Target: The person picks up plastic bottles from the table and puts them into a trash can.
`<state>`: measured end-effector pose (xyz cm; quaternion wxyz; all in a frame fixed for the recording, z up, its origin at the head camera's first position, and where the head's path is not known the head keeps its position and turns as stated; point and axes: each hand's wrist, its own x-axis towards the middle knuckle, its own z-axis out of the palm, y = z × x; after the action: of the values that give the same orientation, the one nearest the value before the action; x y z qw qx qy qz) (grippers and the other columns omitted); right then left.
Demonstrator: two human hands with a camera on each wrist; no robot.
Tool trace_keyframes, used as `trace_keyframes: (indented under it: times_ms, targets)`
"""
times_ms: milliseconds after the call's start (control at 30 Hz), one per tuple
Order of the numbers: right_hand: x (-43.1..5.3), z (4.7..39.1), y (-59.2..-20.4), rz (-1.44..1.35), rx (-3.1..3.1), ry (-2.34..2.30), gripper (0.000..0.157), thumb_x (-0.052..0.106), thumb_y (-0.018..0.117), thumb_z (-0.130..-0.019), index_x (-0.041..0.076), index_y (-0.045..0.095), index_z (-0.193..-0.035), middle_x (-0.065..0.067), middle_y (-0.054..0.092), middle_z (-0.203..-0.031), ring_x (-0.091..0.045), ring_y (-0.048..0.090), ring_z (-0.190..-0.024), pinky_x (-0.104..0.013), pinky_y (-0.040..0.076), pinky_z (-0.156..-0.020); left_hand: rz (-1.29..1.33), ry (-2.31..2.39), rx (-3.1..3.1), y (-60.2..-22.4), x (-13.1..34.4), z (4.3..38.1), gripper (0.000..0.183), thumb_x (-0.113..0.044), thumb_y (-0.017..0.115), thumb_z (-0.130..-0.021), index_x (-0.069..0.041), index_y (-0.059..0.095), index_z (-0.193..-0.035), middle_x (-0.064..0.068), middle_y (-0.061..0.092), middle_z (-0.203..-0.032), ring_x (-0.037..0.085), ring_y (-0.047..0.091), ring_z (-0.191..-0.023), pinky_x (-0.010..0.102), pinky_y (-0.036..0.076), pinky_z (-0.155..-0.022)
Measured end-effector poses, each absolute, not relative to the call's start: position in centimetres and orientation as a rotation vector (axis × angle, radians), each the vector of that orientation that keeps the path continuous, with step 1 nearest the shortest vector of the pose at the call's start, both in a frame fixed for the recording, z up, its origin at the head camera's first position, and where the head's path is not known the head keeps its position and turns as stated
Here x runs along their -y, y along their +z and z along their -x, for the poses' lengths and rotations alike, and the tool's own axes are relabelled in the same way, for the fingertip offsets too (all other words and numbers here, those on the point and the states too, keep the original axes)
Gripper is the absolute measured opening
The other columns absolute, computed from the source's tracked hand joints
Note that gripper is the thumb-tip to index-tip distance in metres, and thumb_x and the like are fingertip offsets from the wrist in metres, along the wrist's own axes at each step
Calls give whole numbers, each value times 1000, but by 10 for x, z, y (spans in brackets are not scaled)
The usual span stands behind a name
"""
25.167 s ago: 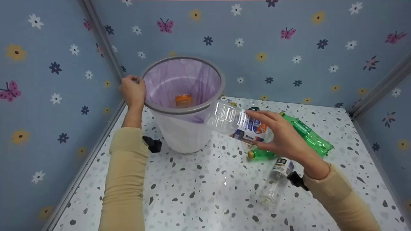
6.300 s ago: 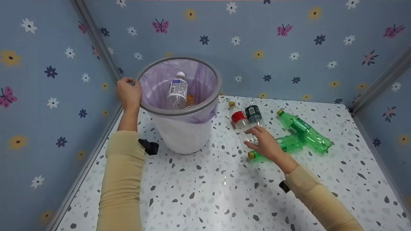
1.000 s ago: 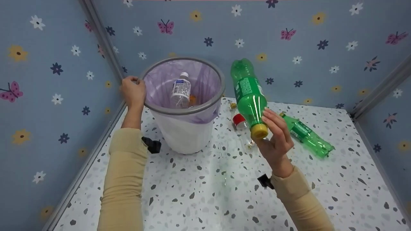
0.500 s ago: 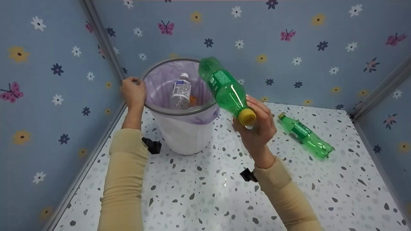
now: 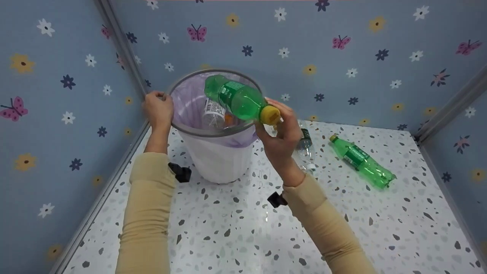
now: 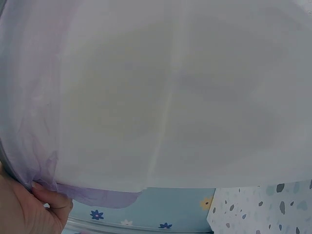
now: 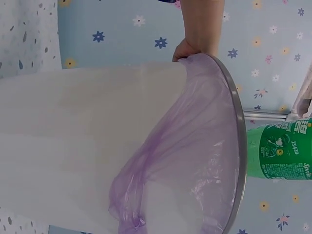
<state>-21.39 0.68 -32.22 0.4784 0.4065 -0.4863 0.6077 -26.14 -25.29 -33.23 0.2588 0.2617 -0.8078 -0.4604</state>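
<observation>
My left hand grips the left rim of a white trash bin. In the left wrist view, its thumb and fingers pinch the purple liner there. My right hand holds a green Sprite bottle near its yellow cap. The bottle lies tilted over the bin's mouth, its base reaching past the grey rim in the right wrist view. Inside the bin, a clear bottle with a white label stands partly covered by the green one, beside something orange.
On the speckled surface, another green bottle lies at the right. A clear bottle with a dark label lies nearer the bin, partly behind my right hand. Flowered walls close off the back and both sides.
My right hand has carried the green bottle left, from over the surface to over the bin, tipping it flatter. My left hand stays at the rim. Earlier, the white-labelled bottle entered the bin.
</observation>
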Motion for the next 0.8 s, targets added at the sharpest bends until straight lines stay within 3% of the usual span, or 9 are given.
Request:
trace_keyframes:
  times_ms: [233,800]
  targets:
    - [11,226,-317,-978,1286,1443,37,-12,67,-66,-11,53,-100,-20,57,-100,-29,54,-97,-39,48,-72,-707,-1239,2193,-333,254,262,25,-13,45,-90,2,58,-106,15,58,-105,22,52,-87,33,43,-74]
    - [47,250,-310,-949,1607,1567,32,4,67,-76,-8,54,-103,-15,55,-100,-20,53,-99,-29,47,-77,-722,-1225,2194,-331,253,261,26,-13,45,-90,1,59,-106,16,58,-106,26,54,-90,36,42,-76]
